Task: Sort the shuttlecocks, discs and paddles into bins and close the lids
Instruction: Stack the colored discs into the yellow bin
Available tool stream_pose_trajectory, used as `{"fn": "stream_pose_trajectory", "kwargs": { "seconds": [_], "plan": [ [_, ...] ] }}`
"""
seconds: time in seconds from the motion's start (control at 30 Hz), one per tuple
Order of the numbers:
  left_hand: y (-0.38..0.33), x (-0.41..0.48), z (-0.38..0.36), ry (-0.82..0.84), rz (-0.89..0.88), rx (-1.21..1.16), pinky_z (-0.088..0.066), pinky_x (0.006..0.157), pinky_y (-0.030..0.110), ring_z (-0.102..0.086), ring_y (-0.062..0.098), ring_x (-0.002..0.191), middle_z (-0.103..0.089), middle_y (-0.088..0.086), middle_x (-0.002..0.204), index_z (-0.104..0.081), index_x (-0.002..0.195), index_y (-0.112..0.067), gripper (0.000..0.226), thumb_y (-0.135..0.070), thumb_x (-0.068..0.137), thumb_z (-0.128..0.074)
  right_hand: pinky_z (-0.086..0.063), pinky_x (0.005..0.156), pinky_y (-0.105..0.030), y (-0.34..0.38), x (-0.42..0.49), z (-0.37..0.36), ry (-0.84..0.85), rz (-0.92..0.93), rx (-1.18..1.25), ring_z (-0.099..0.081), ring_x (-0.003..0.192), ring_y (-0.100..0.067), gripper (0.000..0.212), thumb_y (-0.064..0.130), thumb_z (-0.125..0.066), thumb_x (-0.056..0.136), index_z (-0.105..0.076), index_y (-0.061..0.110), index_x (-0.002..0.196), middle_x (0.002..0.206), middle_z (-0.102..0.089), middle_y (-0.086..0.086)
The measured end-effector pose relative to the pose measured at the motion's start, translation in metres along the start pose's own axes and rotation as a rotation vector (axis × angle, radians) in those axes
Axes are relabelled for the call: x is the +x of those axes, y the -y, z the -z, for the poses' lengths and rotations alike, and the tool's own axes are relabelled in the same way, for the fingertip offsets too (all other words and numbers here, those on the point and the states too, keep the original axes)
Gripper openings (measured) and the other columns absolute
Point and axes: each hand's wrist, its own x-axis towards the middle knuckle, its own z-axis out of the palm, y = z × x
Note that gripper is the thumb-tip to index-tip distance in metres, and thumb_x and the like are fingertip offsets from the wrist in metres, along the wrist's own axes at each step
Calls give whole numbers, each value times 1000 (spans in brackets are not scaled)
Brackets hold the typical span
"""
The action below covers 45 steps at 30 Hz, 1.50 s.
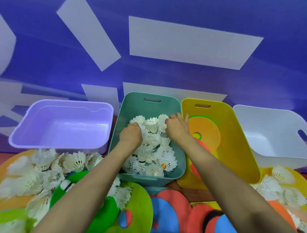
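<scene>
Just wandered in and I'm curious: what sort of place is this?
Likely a sports-gear sorting station, maybe staged: shuttlecocks fill the teal bin, flat discs sit in the yellow bin, and a blue banner with white shapes stands behind.

Sports kit sorting station: a blue banner wall (168, 76) printed with large white blocks fills the upper frame. At its foot a lilac bin (60, 138), teal bin (134, 103), yellow bin (239, 137) and white bin (264, 131) stand in a row. Feather shuttlecocks (73, 161) and flat coloured discs (173, 201) lie heaped on a red surface (5, 154) across the lower frame, suggesting a sports hall or event space.
</scene>
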Motion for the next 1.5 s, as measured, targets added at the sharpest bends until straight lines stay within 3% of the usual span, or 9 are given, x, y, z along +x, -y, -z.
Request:
{"fn": "stream_pose_trajectory", "kwargs": {
  "seconds": [0.3,0.47,0.6,0.8,0.9,1.0,1.13,1.3,1.5],
  "plan": [
    [3,13,-21,113,-40,-32,-43,93,38,-50,34,118,-48,21,131,-33,135,0,46,3,89,-40,-11,115,-53,-16,-30,1,-41,67,199,-27,135,-24,34,28,-53,93,-56,19,126,137,-45,-4],
    [-26,-16,-13,2,-187,-227,-35,104,36,-39,30,128,-39,14,139,-39,135,-7,51,-14,88,-58,-26,106,-35,-35,-64,12,-162,144,370,-38,127,-22,34,28,-55,91,-56,19,124,130,-52,-1],
    [-69,-72,-11,-221,-323,-382,-37,102,34,-44,23,123,-47,6,132,-47,129,-12,43,-18,88,-59,-36,100,-35,-67,-116,18,-319,139,496,-49,118,-22,31,26,-59,90,-59,17,119,121,-59,-1],
    [-163,-154,-30,-354,-572,-576,-38,94,28,-52,20,108,-56,3,113,-58,110,-13,26,-13,85,-59,-41,92,-33,-159,-220,9,-408,5,616,-54,108,-23,35,33,-52,88,-63,13,115,114,-62,-5],
    [-210,-183,-57,-300,-652,-579,-39,92,29,-54,19,105,-58,2,109,-60,107,-14,26,-21,83,-54,-41,89,-30,-208,-272,-8,-418,-114,651,-54,104,-21,39,38,-49,87,-63,13,114,113,-61,-5],
    [-250,-199,-93,-202,-694,-546,-38,91,25,-55,23,104,-58,6,109,-61,107,-10,27,-16,81,-59,-39,93,-32,-256,-312,-34,-363,-235,606,-52,112,-27,28,20,-63,88,-62,13,115,116,-60,-7],
    [-290,-206,-137,-37,-584,-408,-33,94,25,-48,26,116,-51,9,123,-55,119,-9,36,-13,84,-63,-35,101,-35,-306,-336,-68,-137,-315,581,-44,122,-29,41,19,-61,89,-52,12,128,130,-51,-9],
    [-318,-199,-178,123,-310,-279,-29,103,31,-37,28,129,-42,12,138,-42,133,-9,50,-17,86,-58,-29,107,-33,-324,-323,-91,46,-234,606,-31,132,-25,54,20,-58,91,-36,15,140,142,-37,-7],
    [-323,-189,-196,181,-176,-344,-42,82,39,-54,37,109,-58,21,117,-41,123,-5,41,-9,86,-59,-26,107,-34,-319,-281,-105,102,-72,507,-27,134,-27,57,17,-55,89,-35,17,142,142,-36,-11]
  ]
}}
